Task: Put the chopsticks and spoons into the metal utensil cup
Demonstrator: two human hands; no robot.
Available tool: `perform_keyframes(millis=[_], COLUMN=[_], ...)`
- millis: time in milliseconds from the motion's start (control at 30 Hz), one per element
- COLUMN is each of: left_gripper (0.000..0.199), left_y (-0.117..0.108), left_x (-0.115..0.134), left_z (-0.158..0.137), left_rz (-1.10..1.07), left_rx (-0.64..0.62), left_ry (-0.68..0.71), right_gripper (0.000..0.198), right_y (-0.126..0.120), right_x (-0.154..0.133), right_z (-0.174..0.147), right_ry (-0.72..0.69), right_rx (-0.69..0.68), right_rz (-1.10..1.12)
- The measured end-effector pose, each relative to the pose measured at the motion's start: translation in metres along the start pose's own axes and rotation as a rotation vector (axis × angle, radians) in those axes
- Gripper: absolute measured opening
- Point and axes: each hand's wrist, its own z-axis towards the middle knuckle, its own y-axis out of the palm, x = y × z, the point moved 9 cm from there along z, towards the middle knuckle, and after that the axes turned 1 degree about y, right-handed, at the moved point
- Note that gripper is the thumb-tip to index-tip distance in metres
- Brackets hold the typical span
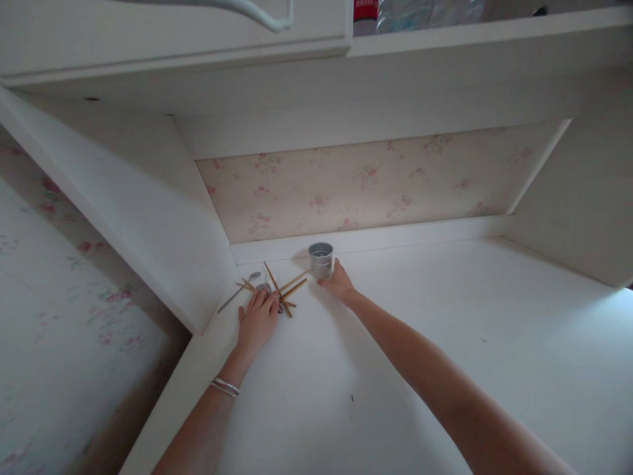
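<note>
My right hand [337, 284] is wrapped round the lower right side of a silver metal cup [321, 264], which stands upright with small holes showing inside it. My left hand [258, 316] lies over a loose pile of brown chopsticks [295, 289], its fingers stretched out and the thumb apart. Beneath and beside those fingers, silvery spoon bowls [264, 288] are partly hidden. Left of the pile, a long-handled metal spoon [230, 301] rests on the white surface.
The white countertop [420, 316] runs under a low white cabinet [316, 92], with side panels left and right. Behind it is a flowered wall [366, 181]. On the shelf above stand a red-labelled bottle [365, 12] and clear plastic packaging [425, 12].
</note>
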Motion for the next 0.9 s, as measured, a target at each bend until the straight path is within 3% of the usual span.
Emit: perform_keyframes(millis=[167,300,367,467,600,700,900], left_gripper=[0.039,0.032,0.032,0.037,0.033,0.029,0.028], left_y=[-0.016,-0.031,-0.027,-0.002,0.021,0.038,0.05], left_x=[0.018,0.069,0.1,0.151,0.204,0.212,0.193], left_z=[-0.013,-0.038,-0.053,-0.078,-0.106,-0.113,-0.117], left_rz=[-0.06,-0.316,-0.564,-0.998,-1.205,-1.256,-1.356], left_rx=[0.139,0.199,0.102,-0.232,-0.463,-0.508,-0.509], left_ry=[0.081,0.259,0.284,0.207,0.214,0.165,0.053], right_gripper=[0.059,0.053,0.044,0.017,0.016,0.019,0.018], right_y=[-0.01,-0.022,-0.025,-0.028,-0.046,-0.055,-0.05], right_x=[0.014,0.015,0.014,0.012,0.019,0.02,0.01], right_z=[-0.07,-0.129,-0.155,-0.185,-0.198,-0.197,-0.2], right_ry=[0.02,0.04,0.047,0.001,-0.082,-0.122,-0.196], right_rx=[-0.103,-0.197,-0.274,-0.392,-0.347,-0.321,-0.386], right_rz=[0.117,0.373,0.413,0.355,0.154,0.025,-0.047])
